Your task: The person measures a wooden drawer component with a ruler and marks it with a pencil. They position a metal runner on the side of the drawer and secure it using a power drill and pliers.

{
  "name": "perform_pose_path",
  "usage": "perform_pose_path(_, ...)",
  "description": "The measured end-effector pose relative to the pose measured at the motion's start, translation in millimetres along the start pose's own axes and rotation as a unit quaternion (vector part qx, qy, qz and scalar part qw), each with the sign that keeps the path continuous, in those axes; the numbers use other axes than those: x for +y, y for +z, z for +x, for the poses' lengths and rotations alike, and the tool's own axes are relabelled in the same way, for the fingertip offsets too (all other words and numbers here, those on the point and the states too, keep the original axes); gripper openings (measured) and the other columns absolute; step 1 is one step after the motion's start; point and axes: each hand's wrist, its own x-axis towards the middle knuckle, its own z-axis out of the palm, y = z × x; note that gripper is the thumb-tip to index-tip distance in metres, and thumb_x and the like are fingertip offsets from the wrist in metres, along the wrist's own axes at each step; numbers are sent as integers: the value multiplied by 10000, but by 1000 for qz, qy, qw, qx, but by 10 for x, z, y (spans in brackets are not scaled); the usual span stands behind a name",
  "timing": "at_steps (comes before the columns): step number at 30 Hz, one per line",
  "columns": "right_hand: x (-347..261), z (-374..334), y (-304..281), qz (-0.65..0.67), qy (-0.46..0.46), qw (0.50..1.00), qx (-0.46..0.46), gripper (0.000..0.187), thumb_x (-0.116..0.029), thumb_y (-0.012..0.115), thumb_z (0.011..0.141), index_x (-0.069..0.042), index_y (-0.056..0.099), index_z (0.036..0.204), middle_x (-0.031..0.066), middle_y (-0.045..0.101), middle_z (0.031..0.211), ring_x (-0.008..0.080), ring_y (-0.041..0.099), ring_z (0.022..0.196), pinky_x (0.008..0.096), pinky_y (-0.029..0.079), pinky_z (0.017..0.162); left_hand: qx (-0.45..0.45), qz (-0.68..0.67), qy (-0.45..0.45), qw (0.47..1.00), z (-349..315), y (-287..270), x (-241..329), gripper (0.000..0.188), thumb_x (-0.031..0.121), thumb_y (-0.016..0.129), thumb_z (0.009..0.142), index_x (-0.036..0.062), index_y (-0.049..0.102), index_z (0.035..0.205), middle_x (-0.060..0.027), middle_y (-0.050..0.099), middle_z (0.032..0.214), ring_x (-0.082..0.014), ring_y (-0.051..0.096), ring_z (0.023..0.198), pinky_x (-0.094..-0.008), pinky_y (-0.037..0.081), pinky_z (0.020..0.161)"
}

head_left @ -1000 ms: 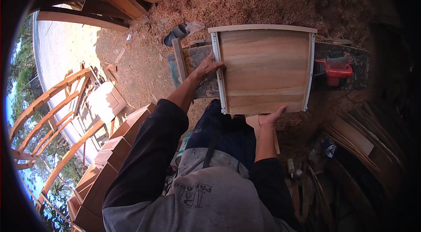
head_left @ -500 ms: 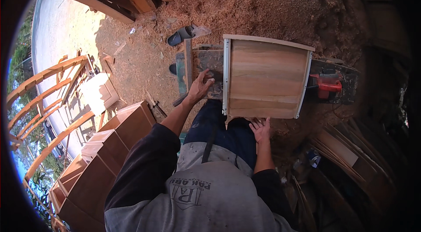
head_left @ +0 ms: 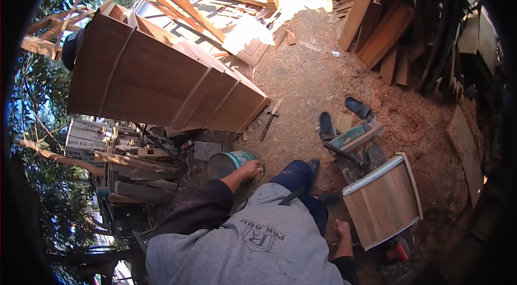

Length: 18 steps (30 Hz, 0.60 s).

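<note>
My left hand (head_left: 250, 169) is beside a round bucket (head_left: 222, 165) with a teal and white side. Its fingers are curled; whether they hold anything is hidden. My right hand (head_left: 341, 229) is closed near the left side of a wooden drawer (head_left: 383, 201), apart from it. Whatever those fingers hold, if anything, is too small to make out. The drawer has metal slide rails along two sides and rests on a low dark bench (head_left: 375, 153).
A red power tool (head_left: 397, 251) sits by the drawer's near end. Dark sandals (head_left: 325, 122) lie beyond the bench. A hammer (head_left: 269, 125) lies on the shaving-strewn ground. A large wooden cabinet (head_left: 156, 83) fills the left; timber boards (head_left: 385, 29) lean at the far right.
My view has swung left, so the drawer and bench now appear lower right. My left hand has gone from the bench to the bucket. My right hand's spread fingers have closed, away from the drawer.
</note>
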Motion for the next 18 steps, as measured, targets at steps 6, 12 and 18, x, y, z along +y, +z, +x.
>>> perform_pose_path(6, -1194, -61, 246, -118, 4, 991, -60, 473, -355, 627, 956, 90, 722, 827, 205, 723, 779, 274, 717, 642, 423, 573, 642, -22, -137, -28, 990, -285, 365, -766, 597, 405, 658, 912, -16, 606, 1331, -250, 632, 1321, -390, 593, 1250, -461, 466, 1049)
perform_pose_path(12, -3073, 659, 546, -363, -114, 924, 33, 374, -367, 682, 874, -12, 768, 958, 248, 724, 1031, 425, 671, 1047, 469, 515, 931, 24, -223, -14, 974, 60, -70, -1138, 568, 398, 642, 925, 7, 610, 1335, -225, 656, 1295, -368, 611, 1227, -448, 475, 1036)
perform_pose_path(18, -5729, 927, 1520, -326, -362, 873, 14, 352, -332, 646, 915, -8, 733, 1022, 227, 725, 932, 367, 709, 918, 434, 536, 814, 136, -357, -144, 913, 108, -793, -1718, 504, 346, 658, 922, 56, 623, 1331, -190, 703, 1216, -317, 687, 1101, -410, 532, 931)
